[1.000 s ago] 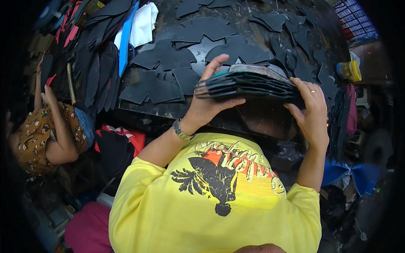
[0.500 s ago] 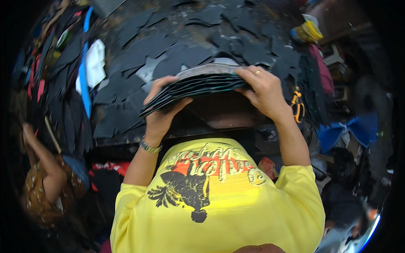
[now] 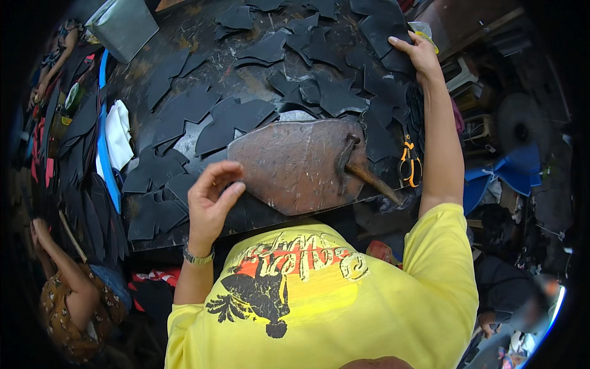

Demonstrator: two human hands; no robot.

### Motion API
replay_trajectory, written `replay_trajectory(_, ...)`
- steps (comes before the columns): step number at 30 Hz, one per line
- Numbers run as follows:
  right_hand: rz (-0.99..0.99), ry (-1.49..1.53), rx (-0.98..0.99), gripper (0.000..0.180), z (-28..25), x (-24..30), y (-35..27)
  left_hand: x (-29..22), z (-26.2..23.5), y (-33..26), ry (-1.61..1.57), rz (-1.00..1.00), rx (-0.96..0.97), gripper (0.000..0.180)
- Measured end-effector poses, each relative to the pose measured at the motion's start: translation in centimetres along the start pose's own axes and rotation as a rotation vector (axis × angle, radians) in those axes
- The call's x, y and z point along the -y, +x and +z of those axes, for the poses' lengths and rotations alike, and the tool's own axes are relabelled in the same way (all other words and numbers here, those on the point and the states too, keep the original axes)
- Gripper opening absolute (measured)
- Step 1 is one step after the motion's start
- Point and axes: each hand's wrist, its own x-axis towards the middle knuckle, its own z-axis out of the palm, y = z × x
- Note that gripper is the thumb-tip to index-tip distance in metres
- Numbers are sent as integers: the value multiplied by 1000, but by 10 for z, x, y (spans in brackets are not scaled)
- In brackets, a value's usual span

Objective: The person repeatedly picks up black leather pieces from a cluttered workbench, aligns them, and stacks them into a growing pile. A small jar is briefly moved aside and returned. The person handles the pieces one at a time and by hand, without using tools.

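My left hand (image 3: 214, 200) hovers over the near edge of the table, left of a worn brown slab (image 3: 295, 163). Its fingers curve toward the thumb with a gap between, and nothing is in them. A hammer (image 3: 359, 166) with a wooden handle rests on the slab's right side. My right arm stretches to the far right, where my right hand (image 3: 423, 58) has its thumb apart from the fingers. That hand is beside large black cut pieces (image 3: 384, 34) and partly covers a yellow container (image 3: 430, 38); I see no grip on either.
Black cut sheet pieces (image 3: 236, 123) lie scattered over the dark table. Orange-handled pliers (image 3: 408, 163) are at its right edge. A grey metal box (image 3: 123, 27) stands far left, near a blue strip (image 3: 107, 154) and white cloth (image 3: 118, 132). Another person's arm (image 3: 64, 258) shows at left.
The stack of black pieces has left both my hands, uncovering the brown slab and hammer. My right hand has moved far right; my left has dropped slightly toward me.
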Motion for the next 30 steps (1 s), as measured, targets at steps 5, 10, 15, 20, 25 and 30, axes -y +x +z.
replay_trajectory(5, 157, -54, -292, 67, -14, -41, 54, 1, 2, -13, 106, -91, 34, 29)
replay_trajectory(10, 216, 133, -14, 51, -73, -51, 24, -1, -6, -15, 123, -109, -11, 30)
replay_trajectory(15, 163, 188, 40, 43, -157, -62, -63, 0, -3, -9, 127, -103, 37, 29)
replay_trajectory(20, 307, 268, -26, 40, -213, -96, -133, 1, 17, -6, 175, -110, 119, 27)
replay_trajectory(25, 472, 23, 9, 63, -211, -133, -138, -3, 31, -6, 374, -15, 181, 28)
replay_trajectory(30, 314, -332, -166, 64, -201, -139, -139, -11, 34, -12, 494, 31, 203, 29)
